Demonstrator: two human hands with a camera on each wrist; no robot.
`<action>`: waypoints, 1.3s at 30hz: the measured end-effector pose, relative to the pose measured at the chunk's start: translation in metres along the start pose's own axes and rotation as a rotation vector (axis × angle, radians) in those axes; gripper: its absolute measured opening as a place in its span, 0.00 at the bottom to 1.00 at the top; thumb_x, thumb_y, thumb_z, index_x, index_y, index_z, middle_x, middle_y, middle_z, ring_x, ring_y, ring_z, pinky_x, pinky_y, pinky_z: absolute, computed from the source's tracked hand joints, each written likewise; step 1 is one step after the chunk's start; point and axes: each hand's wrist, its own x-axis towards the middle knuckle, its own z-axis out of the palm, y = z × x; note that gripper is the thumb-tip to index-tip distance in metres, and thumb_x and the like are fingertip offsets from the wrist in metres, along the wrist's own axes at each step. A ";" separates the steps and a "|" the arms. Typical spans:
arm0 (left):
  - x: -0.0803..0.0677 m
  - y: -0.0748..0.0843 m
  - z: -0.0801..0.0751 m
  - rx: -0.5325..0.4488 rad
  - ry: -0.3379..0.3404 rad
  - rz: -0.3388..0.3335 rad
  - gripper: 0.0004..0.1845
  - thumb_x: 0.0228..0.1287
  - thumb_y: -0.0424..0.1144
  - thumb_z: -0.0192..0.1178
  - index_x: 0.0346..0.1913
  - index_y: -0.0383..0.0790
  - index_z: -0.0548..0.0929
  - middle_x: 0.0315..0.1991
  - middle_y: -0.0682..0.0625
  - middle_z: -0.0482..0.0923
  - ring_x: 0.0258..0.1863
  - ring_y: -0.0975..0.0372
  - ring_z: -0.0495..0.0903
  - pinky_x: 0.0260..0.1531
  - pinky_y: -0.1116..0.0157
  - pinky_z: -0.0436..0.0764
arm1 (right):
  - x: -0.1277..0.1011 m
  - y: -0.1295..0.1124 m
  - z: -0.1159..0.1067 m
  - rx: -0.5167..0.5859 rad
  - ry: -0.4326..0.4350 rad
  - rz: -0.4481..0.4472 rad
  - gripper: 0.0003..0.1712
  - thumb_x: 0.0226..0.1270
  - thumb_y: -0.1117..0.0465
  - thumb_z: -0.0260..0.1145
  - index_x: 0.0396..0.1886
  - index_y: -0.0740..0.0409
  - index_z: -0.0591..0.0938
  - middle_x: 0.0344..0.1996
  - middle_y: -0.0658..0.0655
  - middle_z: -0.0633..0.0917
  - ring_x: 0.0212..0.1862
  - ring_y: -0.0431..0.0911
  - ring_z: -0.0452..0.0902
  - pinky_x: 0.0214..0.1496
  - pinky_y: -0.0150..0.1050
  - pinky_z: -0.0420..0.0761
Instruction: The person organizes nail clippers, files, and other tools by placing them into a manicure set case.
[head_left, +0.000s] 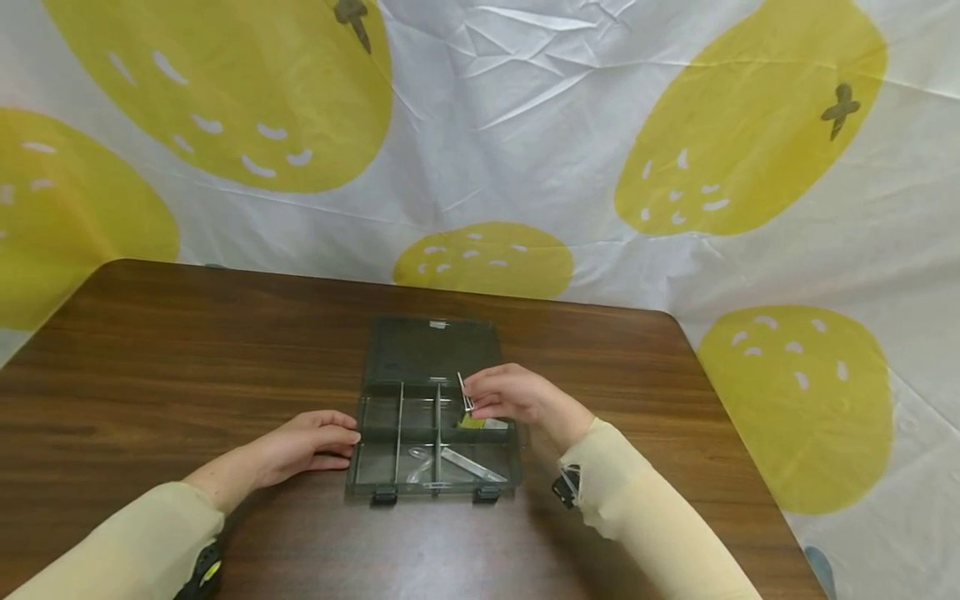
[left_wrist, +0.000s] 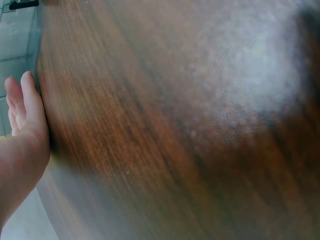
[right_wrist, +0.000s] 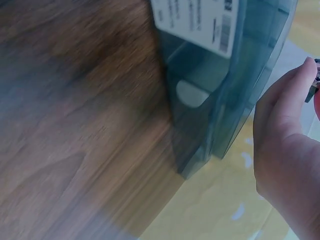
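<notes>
While my right hand [head_left: 510, 396] pinches a thin metal clip [head_left: 466, 392] in curled fingers above the open compartment box [head_left: 397, 457], my left hand [head_left: 311, 442] rests flat-fingered against its left wall on the tabletop [head_left: 187, 358].

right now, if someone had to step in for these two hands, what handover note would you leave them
Left hand: fingers straight, resting against the left wall of the compartment box, holding nothing.
Right hand: pinches a small metal piece above the box's rear right section.
The box sits open on the wooden table, lid laid flat behind it. A clear plastic piece lies in a front compartment; something yellow-green sits under the right hand.
Done: box open, piece picked up.
Left: the piece is not yet set down, lid not closed.
</notes>
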 end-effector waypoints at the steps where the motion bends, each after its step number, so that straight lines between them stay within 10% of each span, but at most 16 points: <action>1: 0.000 0.000 0.000 0.000 0.000 0.000 0.26 0.64 0.37 0.54 0.58 0.23 0.61 0.40 0.50 0.73 0.39 0.63 0.75 0.47 0.64 0.81 | 0.001 0.000 0.002 0.002 -0.004 0.005 0.15 0.65 0.70 0.52 0.50 0.73 0.71 0.21 0.49 0.77 0.26 0.38 0.75 0.35 0.29 0.82; 39: -0.001 0.002 0.004 0.004 0.002 -0.005 0.25 0.64 0.37 0.54 0.57 0.23 0.62 0.40 0.50 0.73 0.40 0.63 0.75 0.47 0.64 0.81 | 0.016 -0.004 0.028 -0.010 0.040 0.051 0.11 0.64 0.73 0.55 0.46 0.71 0.74 0.23 0.53 0.81 0.25 0.42 0.79 0.29 0.31 0.83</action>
